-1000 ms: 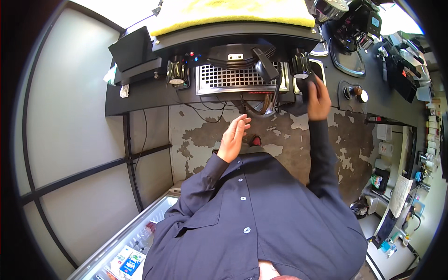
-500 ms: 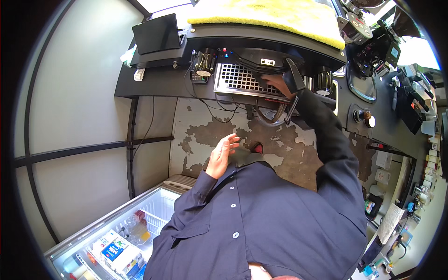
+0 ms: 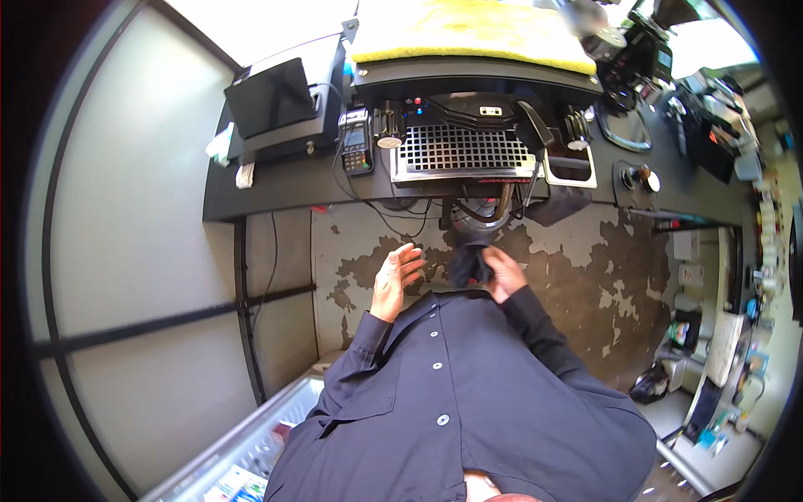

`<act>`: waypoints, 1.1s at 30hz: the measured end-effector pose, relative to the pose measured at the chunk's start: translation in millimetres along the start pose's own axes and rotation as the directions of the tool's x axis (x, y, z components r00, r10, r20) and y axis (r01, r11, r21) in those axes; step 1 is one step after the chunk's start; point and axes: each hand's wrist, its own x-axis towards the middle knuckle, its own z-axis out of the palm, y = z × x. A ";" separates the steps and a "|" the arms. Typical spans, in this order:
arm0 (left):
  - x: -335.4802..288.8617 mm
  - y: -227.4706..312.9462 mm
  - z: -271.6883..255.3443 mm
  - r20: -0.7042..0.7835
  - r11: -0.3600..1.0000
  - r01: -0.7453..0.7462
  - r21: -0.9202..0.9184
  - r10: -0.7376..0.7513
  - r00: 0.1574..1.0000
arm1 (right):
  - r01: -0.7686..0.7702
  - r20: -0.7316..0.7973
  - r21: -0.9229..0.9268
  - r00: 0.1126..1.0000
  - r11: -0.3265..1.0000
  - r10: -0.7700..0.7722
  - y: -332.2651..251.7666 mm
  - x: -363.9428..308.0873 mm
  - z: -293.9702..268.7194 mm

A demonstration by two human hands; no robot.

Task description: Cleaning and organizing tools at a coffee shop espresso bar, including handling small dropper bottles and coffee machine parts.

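Note:
In front of my body, my right hand (image 3: 505, 273) is closed on a crumpled black cloth (image 3: 472, 266), which hangs to the left of its fingers. To the left, my left hand (image 3: 396, 280) is raised with its fingers apart and nothing in it. Beyond both hands stands a black espresso machine (image 3: 477, 86) on the counter. Its metal drip tray (image 3: 418, 175) has a square-holed grate. A black lever-like handle (image 3: 535, 124) sticks out at the machine's right side, above the tray.
A yellow towel (image 3: 468, 33) covers the machine's top. Left of it are a card terminal (image 3: 355, 144) and a black tablet (image 3: 268, 99). A coffee tamper (image 3: 642, 175) sits on the right counter. Cables and a hose (image 3: 504, 205) hang below the front edge. Lower left is an open fridge (image 3: 276, 418).
My right hand has drawn back from the drip tray toward my body, and a black cloth is now in it. My left hand stays raised and open. The view has shifted slightly.

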 end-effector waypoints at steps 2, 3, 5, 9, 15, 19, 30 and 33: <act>0.6 12.0 -15.1 0.060 0.999 -0.025 0.024 0.023 0.998 | 0.002 0.280 0.232 0.958 0.973 -0.069 -5.3 -1.8 60.7; -1.3 17.9 -24.0 0.088 0.999 -0.030 0.031 0.027 0.996 | 0.101 0.317 0.271 0.930 0.957 -0.188 -3.4 19.6 75.2; -6.0 26.1 -49.4 0.113 0.991 -0.109 0.077 0.100 0.988 | 0.408 0.068 0.257 0.897 0.876 -0.437 -37.6 25.4 126.3; -23.1 24.5 -104.3 0.052 0.990 -0.136 0.034 0.134 0.990 | 0.657 -0.040 -0.722 0.273 0.217 -0.961 -100.7 57.7 162.0; -53.3 21.3 -179.8 0.033 0.993 -0.106 0.061 0.104 0.994 | 0.097 0.339 -0.941 0.223 -0.325 -0.914 -124.9 155.4 155.7; -58.1 16.9 -224.9 -0.053 0.997 -0.072 0.025 0.073 0.996 | 0.196 0.307 -0.952 0.600 -0.236 -0.739 -100.6 124.1 228.5; 28.6 61.5 -202.0 0.092 0.966 -0.253 -0.049 0.257 0.962 | 0.318 0.450 -0.003 0.847 0.948 -0.282 -9.6 47.9 264.1; 41.1 87.9 -185.8 0.236 0.943 -0.173 -0.284 0.243 0.941 | 0.138 0.547 0.178 0.809 0.974 -0.214 5.0 -8.3 272.9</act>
